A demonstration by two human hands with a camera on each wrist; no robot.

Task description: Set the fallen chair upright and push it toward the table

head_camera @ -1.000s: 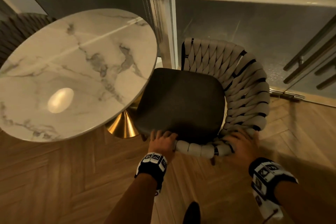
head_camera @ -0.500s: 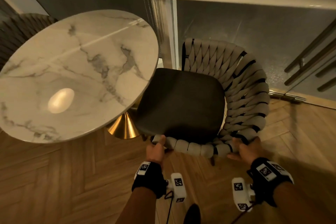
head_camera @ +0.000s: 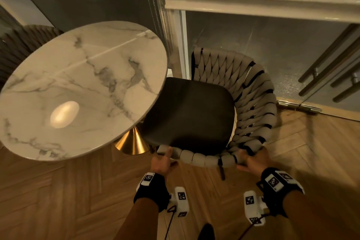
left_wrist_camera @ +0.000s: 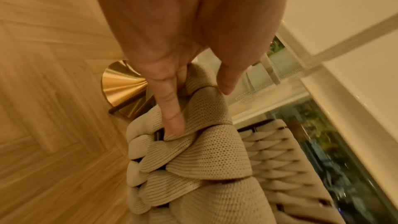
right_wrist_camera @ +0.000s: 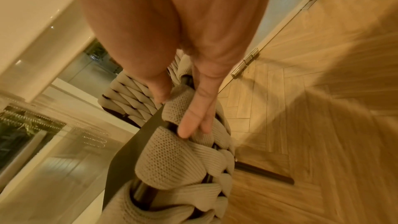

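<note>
Chair (head_camera: 194, 115) upright on all visible legs, dark seat facing up, woven backrest (head_camera: 253, 103) curving round its right and near sides. It sits just right of the round marble worktop (head_camera: 78, 87), seat edge already tucked slightly under the worktop rim. Righting looks done; the step in hand is the push.

Left hand (head_camera: 161, 161) holds the near-left end of the padded rail: thumb over the top, fingers along the outer weave, a loose clasp rather than a tight wrap. Right hand (head_camera: 251, 160) does the same at the near-right corner, fingers (right_wrist_camera: 193, 122) laid along the weave beside a bare black frame tube.

To push well: keep both hands level and drive evenly, low and along the floor, angled left and far toward the worktop. The weave is soft and will give, so bear on the frame beneath, not the padding alone. Uneven force would likely swing the chair.

In the way: the gold cone base (head_camera: 132, 142) stands close to the chair's near-left leg and may catch it. Glass panel and white frame (head_camera: 181, 45) lie just beyond the backrest's far end. Door handles (head_camera: 331, 64) at far right, well apart. Herringbone wood floor (head_camera: 58, 191); legs may scrape.
</note>
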